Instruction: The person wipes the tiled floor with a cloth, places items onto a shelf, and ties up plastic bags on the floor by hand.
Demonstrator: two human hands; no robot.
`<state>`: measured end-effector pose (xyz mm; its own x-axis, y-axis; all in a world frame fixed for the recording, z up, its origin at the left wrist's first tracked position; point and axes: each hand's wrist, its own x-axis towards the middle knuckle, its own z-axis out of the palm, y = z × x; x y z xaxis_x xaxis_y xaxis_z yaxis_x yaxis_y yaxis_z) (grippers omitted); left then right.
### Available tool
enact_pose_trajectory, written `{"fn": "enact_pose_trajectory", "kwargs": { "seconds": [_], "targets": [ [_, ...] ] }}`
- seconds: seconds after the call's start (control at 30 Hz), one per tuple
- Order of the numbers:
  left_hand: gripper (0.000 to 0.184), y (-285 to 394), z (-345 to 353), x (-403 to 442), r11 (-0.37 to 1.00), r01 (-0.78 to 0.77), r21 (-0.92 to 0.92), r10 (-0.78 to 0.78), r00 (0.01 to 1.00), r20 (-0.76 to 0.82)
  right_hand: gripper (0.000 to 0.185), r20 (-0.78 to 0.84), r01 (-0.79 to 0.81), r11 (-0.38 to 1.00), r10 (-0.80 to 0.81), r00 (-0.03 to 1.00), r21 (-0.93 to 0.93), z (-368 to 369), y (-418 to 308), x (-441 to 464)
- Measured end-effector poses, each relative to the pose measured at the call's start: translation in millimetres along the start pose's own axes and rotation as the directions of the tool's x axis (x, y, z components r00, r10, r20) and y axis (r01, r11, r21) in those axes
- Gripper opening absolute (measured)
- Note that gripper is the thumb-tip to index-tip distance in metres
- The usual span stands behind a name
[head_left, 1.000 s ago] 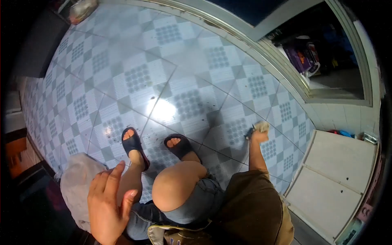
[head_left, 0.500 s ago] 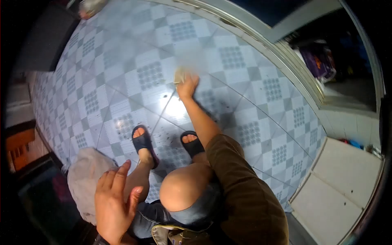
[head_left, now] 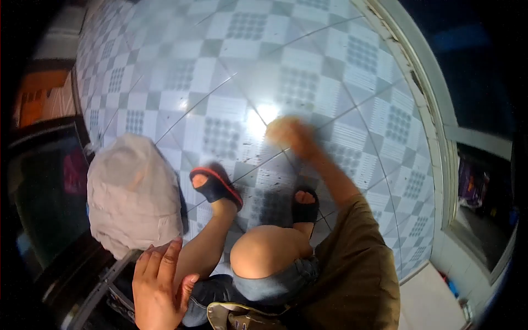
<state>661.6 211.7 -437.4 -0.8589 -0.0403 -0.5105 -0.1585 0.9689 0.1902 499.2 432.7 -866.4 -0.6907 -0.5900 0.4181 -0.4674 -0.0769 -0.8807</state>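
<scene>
My right hand point(head_left: 297, 136) is stretched down to the tiled floor point(head_left: 225, 135), fingers closed on a pale yellowish cloth point(head_left: 276, 131) pressed against the tiles. Motion blurs both the hand and the cloth. Dark specks and a bright glare show on the tiles beside it. Held above my thigh, my left hand point(head_left: 160, 289) is empty, with its fingers stretched and the thumb apart. My feet, in dark sandals point(head_left: 217, 186), stand on the floor nearer to me than the cloth.
A large bundle under a light cloth cover point(head_left: 133, 192) stands left of my legs. Beyond it is a dark glass-fronted unit point(head_left: 49, 190). A door frame with a raised sill point(head_left: 434, 104) runs along the right, and a white panel point(head_left: 432, 302) sits at lower right.
My view has turned, and my feet have shifted. The right hand has swept the cloth over the floor to a spot closer to my feet. My left hand stays raised and empty.
</scene>
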Motion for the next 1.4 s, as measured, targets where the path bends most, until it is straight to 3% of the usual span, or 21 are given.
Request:
{"fn": "enact_pose_trajectory", "kwargs": {
  "seconds": [0.03,0.13,0.23,0.27,0.3,0.33,0.37,0.47,0.53,0.6,0.63,0.67,0.7,0.8,0.87,1.0,1.13,1.3,1.33,1.37,1.4],
  "targets": [
    [0.052,-4.7,-1.8,0.5,0.999,0.012,-0.035,-0.012,1.000,0.020,0.019,0.058,0.071,0.553,-0.042,0.997,-0.830,-17.1,17.2,1.8],
    [0.054,-13.4,-7.1,1.1,0.993,0.062,-0.100,-0.057,0.997,0.051,0.024,-0.406,-0.411,0.456,0.115,0.907,-0.789,-33.2,30.4,47.6],
    [0.042,-22.9,-9.8,2.8,0.997,-0.039,-0.060,0.039,0.999,-0.007,0.025,-0.359,-0.150,0.705,-0.157,0.920,-0.693,22.7,26.1,94.0],
    [0.043,-24.8,-10.6,5.7,0.997,-0.027,-0.074,0.027,1.000,0.003,0.026,-0.243,0.016,0.939,-0.105,0.964,-0.344,61.9,38.5,90.9],
    [0.043,-26.2,-10.8,8.0,0.996,-0.018,-0.085,0.020,1.000,0.016,0.024,-0.149,0.156,0.980,-0.173,0.974,-0.122,98.3,7.2,102.1],
    [0.043,-27.7,-10.8,9.6,0.996,-0.016,-0.089,0.018,1.000,0.019,0.025,0.121,0.097,0.992,-0.086,0.989,-0.085,163.1,44.9,68.8],
    [0.043,-29.4,-10.7,11.2,0.997,-0.004,-0.078,0.005,1.000,0.022,0.027,0.441,-0.026,0.949,0.171,0.881,-0.315,169.0,-19.6,85.8],
    [0.043,-32.5,-9.5,14.9,0.998,-0.006,-0.061,0.008,1.000,0.020,0.030,0.535,0.214,0.826,0.121,0.836,-0.522,229.3,22.8,66.4],
    [0.043,-31.1,-8.8,13.7,0.997,-0.017,-0.071,0.018,1.000,0.014,0.031,0.384,0.091,0.893,0.095,0.919,-0.441,186.3,32.7,99.2],
    [0.055,-27.5,-10.2,12.0,1.000,0.002,-0.024,-0.001,0.999,0.053,0.030,0.029,-0.309,0.949,0.312,0.950,-0.058,113.5,58.0,118.7],
    [0.055,-26.6,-12.9,11.7,1.000,-0.015,-0.024,0.016,0.999,0.043,0.026,-0.125,0.022,0.699,-0.159,0.979,-0.715,81.1,118.0,98.3],
    [0.049,-25.5,-16.7,11.3,0.999,-0.028,-0.047,0.030,0.999,0.041,0.032,-0.309,-0.444,0.679,0.320,0.896,-0.584,28.2,65.1,111.2],
    [0.045,-24.0,-20.2,10.4,0.997,-0.044,-0.070,0.047,0.998,0.038,0.037,-0.274,-0.337,0.370,0.213,0.938,-0.866,-13.6,67.7,93.2],
    [0.056,-15.3,-23.9,10.8,0.992,-0.090,-0.085,0.091,0.996,-0.001,0.041,-0.443,-0.507,0.274,0.263,0.857,-0.818,-105.5,47.7,64.0],
    [0.053,-5.8,-32.8,14.2,0.981,-0.182,-0.062,0.180,0.983,-0.044,0.049,-0.611,-0.593,0.434,0.117,0.783,-0.678,-139.5,6.4,41.7],
    [0.044,12.3,-38.7,39.4,0.908,-0.414,-0.058,0.396,0.896,-0.202,0.058,-0.723,-0.674,0.456,0.090,0.685,-0.582,-148.5,-90.7,-47.5],
    [0.040,33.5,-37.1,88.1,0.893,-0.449,0.022,0.441,0.866,-0.237,0.054,-0.887,-0.873,0.362,0.202,0.416,-0.327,-116.8,-175.3,-193.5],
    [0.040,56.3,-16.8,121.2,0.854,-0.506,0.122,0.521,0.827,-0.212,0.046,-1.000,-0.921,0.390,0.028,0.002,0.009,-13.1,-255.5,-384.3],
    [0.040,63.2,-17.6,111.4,0.831,-0.547,0.097,0.553,0.799,-0.235,0.041,-0.991,-0.887,0.449,-0.026,-0.128,0.103,14.7,-264.7,-406.7],
    [0.040,74.8,-15.6,98.2,0.823,-0.564,0.070,0.561,0.785,-0.261,0.038,-0.908,-0.347,0.878,0.196,-0.370,0.331,35.6,-241.6,-464.6],
    [0.040,82.3,-10.6,88.5,0.823,-0.565,0.051,0.555,0.784,-0.277,0.040,-0.848,-0.759,0.377,0.233,-0.476,0.530,53.2,-238.2,-515.2]
  ]
}}
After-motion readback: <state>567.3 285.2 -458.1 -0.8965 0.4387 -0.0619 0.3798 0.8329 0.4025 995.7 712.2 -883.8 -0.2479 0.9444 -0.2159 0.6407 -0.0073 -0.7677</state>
